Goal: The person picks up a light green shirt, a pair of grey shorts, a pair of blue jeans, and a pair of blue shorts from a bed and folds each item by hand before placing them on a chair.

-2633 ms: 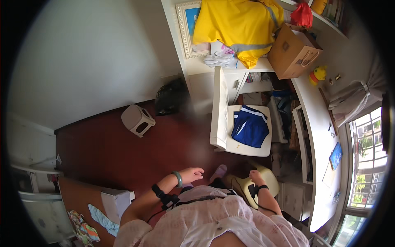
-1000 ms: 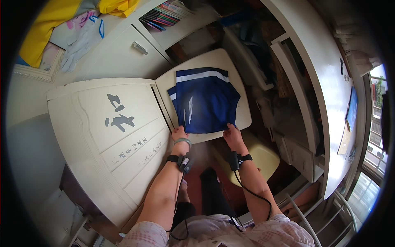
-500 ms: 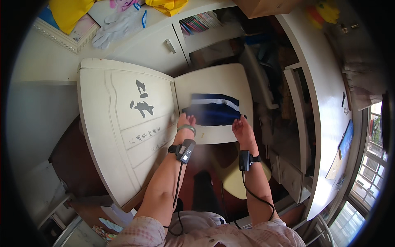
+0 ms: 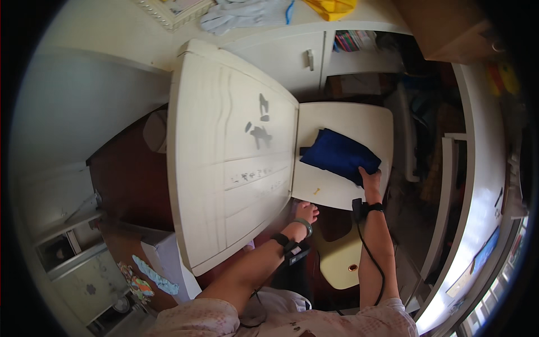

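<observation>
A folded navy-blue piece of fabric (image 4: 338, 153) lies on the cream seat (image 4: 331, 194), a short tab of it sticking out at its left end. My right hand (image 4: 371, 180) grips its near right corner, thumb on top and fingers partly hidden. My left hand (image 4: 306, 212) is off the fabric, just in front of the seat's near edge, with its fingers loosely bent and nothing visible in them. On the seat between the fabric and my left hand lies a small yellow bone-shaped mark (image 4: 316, 191).
A large cream panel with dark characters (image 4: 230, 151) stands left of the seat. Below my hands is a pale yellow stool (image 4: 342, 258). White gloves (image 4: 247, 16) and yellow cloth (image 4: 331, 8) lie on the cabinet top behind. A cardboard box (image 4: 443, 28) sits at the far right.
The fabric has been folded over, so its white stripe no longer shows, and it lies turned at a slant. My left hand has let go and moved nearer me; the view has shifted left.
</observation>
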The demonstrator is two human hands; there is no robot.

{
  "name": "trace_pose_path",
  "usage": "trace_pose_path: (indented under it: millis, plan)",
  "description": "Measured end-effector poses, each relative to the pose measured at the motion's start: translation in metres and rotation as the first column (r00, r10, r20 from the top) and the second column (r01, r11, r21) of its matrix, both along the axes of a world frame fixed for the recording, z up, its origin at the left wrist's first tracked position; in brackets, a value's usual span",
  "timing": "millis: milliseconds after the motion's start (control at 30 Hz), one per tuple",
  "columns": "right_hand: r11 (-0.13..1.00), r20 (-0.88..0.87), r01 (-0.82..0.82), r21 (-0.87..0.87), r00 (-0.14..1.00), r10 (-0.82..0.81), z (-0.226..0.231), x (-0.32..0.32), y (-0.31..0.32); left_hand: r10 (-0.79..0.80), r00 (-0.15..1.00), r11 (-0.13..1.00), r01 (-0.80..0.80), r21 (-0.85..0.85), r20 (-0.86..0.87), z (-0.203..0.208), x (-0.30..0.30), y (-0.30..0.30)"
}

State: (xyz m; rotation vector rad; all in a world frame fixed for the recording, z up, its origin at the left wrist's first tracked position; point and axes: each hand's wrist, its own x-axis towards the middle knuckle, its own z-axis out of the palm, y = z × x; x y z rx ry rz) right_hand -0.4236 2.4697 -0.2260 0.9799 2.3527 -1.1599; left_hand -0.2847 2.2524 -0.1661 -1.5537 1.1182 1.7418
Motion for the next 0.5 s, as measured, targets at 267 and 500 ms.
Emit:
trace_pose_path:
  millis: [267,500]
  plan:
    - [0.669,0.196,0.273,-0.691,0.962,-0.189,0.019,0.017,-0.062,-0.258,0.964,0.952,0.243,0.185,0.061,0.015,0.1,-0.048]
    - [0.586,0.481,0.526,-0.616,0.841,-0.25,0.047,0.088,-0.066,-0.067,0.996,0.984,0.077,0.16,-0.064,0.002,0.183,-0.118]
